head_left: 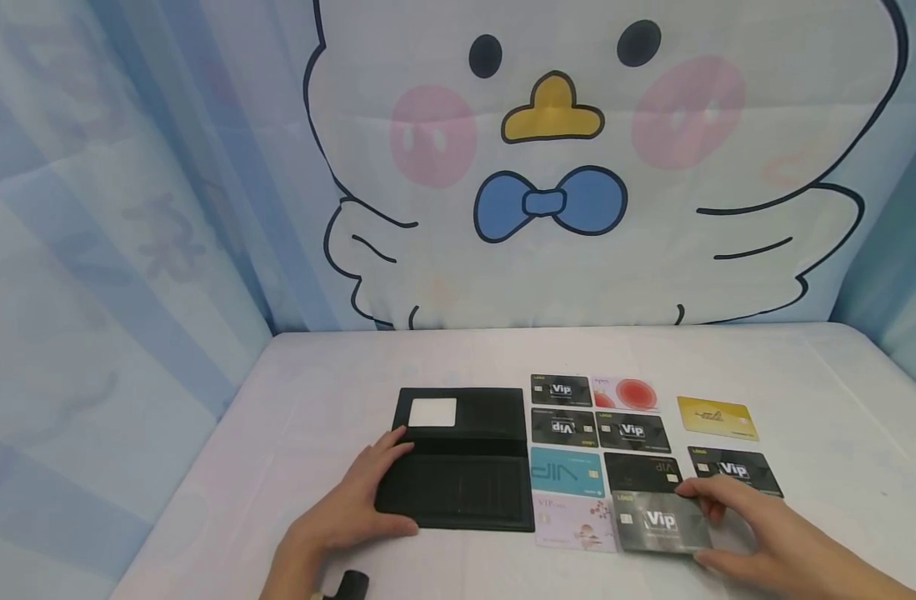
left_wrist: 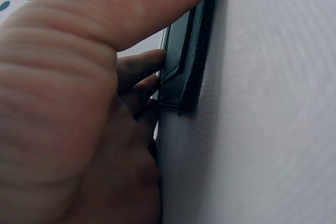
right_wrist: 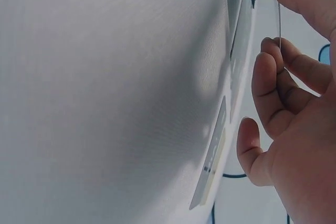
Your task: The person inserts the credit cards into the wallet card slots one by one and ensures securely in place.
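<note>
Obscured: lower-left part of a black rectangular "Vip" card (head_left: 737, 468), behind the right hand (head_left: 765, 533).
Lettering: "LOGO", "Vip", on a glossy grey rectangular card (head_left: 660, 523).
Grey card: right of centre, toward the worktop's (head_left: 473, 571) near edge; pinched by right thumb and fingers.
Black rectangular wallet (head_left: 465, 492): unfolded; left hand's (head_left: 347, 507) spread fingers touch its left edge.

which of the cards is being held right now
The grey Vip card just right of the pale pink VIP card: the right hand pinches it, while the other cards lie on the table.
</note>
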The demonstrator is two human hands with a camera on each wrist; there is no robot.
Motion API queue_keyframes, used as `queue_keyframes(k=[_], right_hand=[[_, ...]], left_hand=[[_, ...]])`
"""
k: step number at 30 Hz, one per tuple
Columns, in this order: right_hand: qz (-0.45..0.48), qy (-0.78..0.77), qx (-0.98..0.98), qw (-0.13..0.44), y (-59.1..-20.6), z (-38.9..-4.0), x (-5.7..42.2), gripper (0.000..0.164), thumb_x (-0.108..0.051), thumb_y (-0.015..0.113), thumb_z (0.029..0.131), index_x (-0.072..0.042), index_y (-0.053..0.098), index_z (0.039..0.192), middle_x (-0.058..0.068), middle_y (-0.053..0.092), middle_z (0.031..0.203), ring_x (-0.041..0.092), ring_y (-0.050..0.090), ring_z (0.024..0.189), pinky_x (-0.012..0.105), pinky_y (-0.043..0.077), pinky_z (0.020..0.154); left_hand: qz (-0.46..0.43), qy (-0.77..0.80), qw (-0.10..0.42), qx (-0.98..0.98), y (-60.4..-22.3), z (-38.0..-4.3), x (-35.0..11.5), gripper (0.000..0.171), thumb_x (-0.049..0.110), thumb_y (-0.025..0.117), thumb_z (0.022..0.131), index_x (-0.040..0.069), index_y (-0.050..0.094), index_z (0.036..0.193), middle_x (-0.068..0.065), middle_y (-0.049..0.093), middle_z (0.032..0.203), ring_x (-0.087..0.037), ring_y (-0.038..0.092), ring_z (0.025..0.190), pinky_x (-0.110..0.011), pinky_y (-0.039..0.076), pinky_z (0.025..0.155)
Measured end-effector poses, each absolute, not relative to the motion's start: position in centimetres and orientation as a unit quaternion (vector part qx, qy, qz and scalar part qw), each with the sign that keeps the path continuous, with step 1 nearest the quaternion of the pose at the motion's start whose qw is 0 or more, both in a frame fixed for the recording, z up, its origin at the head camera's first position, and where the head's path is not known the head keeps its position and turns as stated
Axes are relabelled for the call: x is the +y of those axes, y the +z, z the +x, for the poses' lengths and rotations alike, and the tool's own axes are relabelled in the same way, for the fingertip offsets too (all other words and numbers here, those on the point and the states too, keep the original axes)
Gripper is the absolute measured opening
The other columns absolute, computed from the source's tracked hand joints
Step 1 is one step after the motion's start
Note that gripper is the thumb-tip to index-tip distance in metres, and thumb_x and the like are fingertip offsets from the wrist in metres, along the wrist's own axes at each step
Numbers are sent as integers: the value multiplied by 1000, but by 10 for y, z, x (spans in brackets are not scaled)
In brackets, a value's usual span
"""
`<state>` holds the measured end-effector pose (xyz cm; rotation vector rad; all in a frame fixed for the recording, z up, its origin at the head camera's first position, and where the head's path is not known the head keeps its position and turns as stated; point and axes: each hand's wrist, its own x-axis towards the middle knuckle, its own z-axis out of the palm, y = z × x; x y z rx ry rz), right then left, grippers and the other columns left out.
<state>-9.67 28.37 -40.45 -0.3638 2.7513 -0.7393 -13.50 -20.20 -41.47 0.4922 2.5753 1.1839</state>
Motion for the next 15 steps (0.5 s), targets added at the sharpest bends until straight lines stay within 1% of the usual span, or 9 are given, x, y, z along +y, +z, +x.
queue_keyframes(k=[5, 8, 9, 11, 13, 15], right_hand=[[-121, -262, 948, 132, -401, -99, 279, 67, -30, 88, 78, -8, 57, 134, -2, 52, 99, 22, 51, 97, 28, 51, 69], [-117, -279, 943, 137, -397, -99, 275, 67, -28, 87, 79, -8, 57, 136, 0, 52, 100, 24, 51, 99, 30, 52, 70], [-128, -276, 944, 126, -398, -99, 275, 66, -30, 87, 79, -9, 58, 134, -1, 52, 100, 22, 51, 98, 28, 51, 70], [-131, -281, 943, 123, -397, -99, 272, 65, -32, 87, 80, -10, 58, 134, -1, 52, 99, 21, 51, 98, 28, 51, 70], [-162, -278, 943, 91, -399, -99, 272, 63, -35, 86, 80, -13, 59, 132, -4, 51, 97, 16, 50, 96, 25, 48, 70], [-209, -274, 938, 39, -402, -99, 271, 60, -34, 87, 80, -15, 60, 129, -10, 50, 96, 10, 50, 92, 21, 44, 69]], left_hand=[[168, 410, 132, 887, -413, -134, -202, 96, 37, 89, 74, 11, 41, 153, -8, 18, 167, -46, 4, 150, -67, 6, 116], [165, 408, 133, 888, -412, -133, -202, 97, 39, 89, 74, 12, 41, 153, -7, 18, 167, -46, 3, 150, -67, 7, 116], [165, 407, 132, 888, -412, -133, -202, 97, 39, 89, 74, 12, 41, 153, -7, 18, 167, -46, 3, 150, -67, 7, 116], [167, 407, 131, 888, -412, -133, -202, 97, 38, 89, 74, 12, 41, 153, -7, 17, 167, -46, 3, 150, -68, 7, 116], [169, 407, 131, 888, -413, -133, -202, 96, 39, 89, 74, 12, 41, 153, -8, 17, 167, -46, 3, 150, -68, 7, 115], [170, 408, 130, 888, -413, -133, -203, 97, 38, 89, 75, 11, 40, 154, -8, 17, 167, -46, 3, 150, -68, 7, 115]])
